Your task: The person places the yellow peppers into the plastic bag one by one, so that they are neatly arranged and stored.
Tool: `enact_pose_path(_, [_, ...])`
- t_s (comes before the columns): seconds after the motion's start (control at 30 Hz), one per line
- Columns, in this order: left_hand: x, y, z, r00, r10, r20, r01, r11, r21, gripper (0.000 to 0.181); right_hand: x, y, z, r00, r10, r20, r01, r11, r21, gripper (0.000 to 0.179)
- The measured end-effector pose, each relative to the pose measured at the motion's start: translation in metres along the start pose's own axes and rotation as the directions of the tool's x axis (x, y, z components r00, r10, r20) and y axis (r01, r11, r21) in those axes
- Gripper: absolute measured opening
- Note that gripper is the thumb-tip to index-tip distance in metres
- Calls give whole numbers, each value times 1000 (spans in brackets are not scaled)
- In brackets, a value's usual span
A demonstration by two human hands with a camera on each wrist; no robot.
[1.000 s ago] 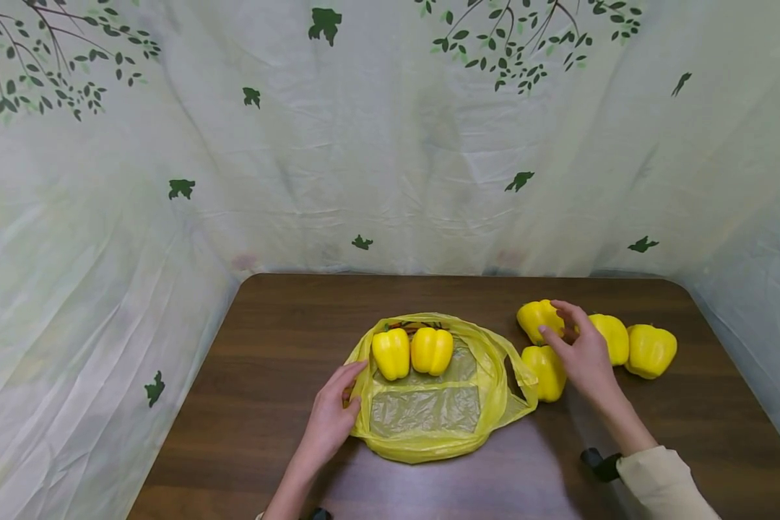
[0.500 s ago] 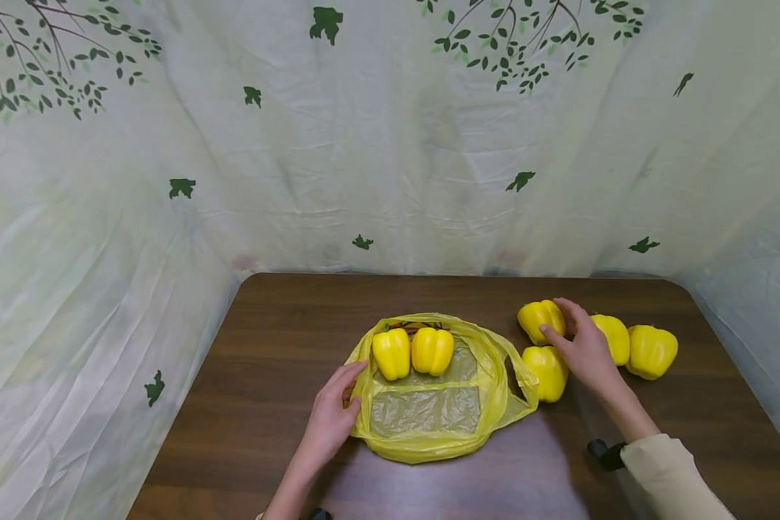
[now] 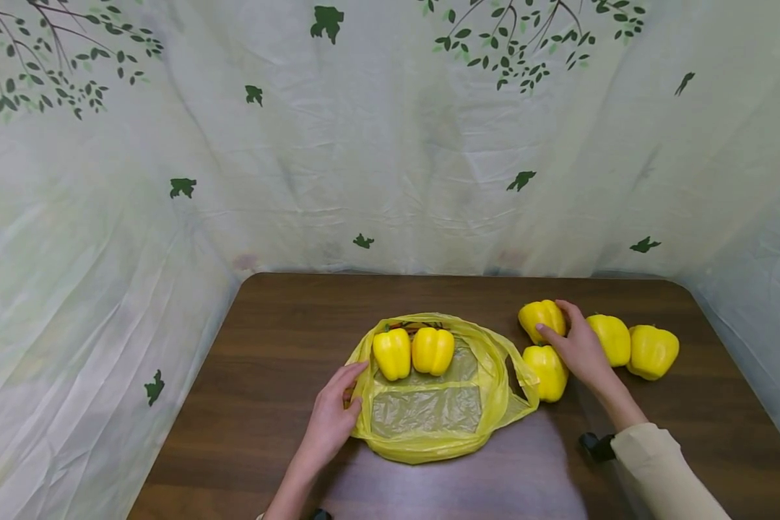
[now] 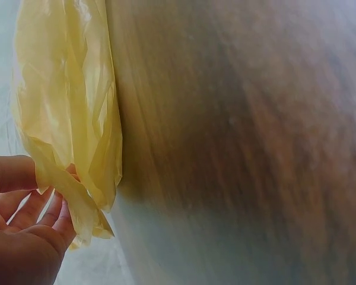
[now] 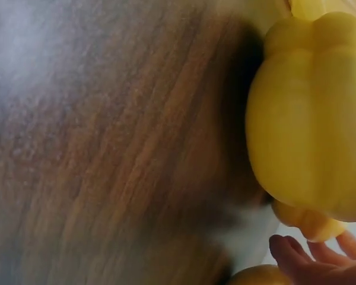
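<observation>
My left hand (image 3: 331,413) pinches the left rim of a yellow plastic bag (image 3: 418,449) between thumb and fingers. In the left wrist view, the bag's edge (image 4: 77,202) hangs over the fingertips. Inside the open bag, two yellow bell peppers, a left one (image 3: 392,354) and a right one (image 3: 433,352), lie side by side. On the right, my right hand (image 3: 581,349) reaches with spread fingers to another bell pepper (image 3: 538,320), thumb overlapping its front. A nearer pepper (image 3: 546,373) sits beside the bag's handle and looms large in the right wrist view.
Two more yellow bell peppers, one (image 3: 610,340) just right of my right hand and one (image 3: 653,352) beyond it, lie on the dark wooden table (image 3: 286,318). A pale leaf-patterned cloth (image 3: 390,144) hangs behind and at both sides.
My right hand shifts slightly around the far pepper, its thumb now a little further left. Left hand, bag and peppers keep their places.
</observation>
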State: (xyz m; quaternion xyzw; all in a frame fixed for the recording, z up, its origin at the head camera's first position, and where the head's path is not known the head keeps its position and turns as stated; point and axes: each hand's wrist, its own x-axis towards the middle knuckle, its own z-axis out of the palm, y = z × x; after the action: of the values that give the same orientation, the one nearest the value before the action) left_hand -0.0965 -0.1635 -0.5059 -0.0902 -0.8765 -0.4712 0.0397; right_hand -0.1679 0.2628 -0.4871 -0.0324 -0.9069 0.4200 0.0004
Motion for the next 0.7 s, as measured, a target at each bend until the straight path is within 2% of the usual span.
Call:
enact_pose_path(0.3, [0, 0, 0, 1000, -7, 0, 7, 1000, -2, 59, 10, 2, 2, 997, 67, 42, -67, 998, -13, 94])
enact_pose_path(0.7, [-1, 0, 1, 1000, 11, -7, -11, 1000, 1, 58, 16, 3, 0, 997, 54, 63, -52, 998, -27, 93])
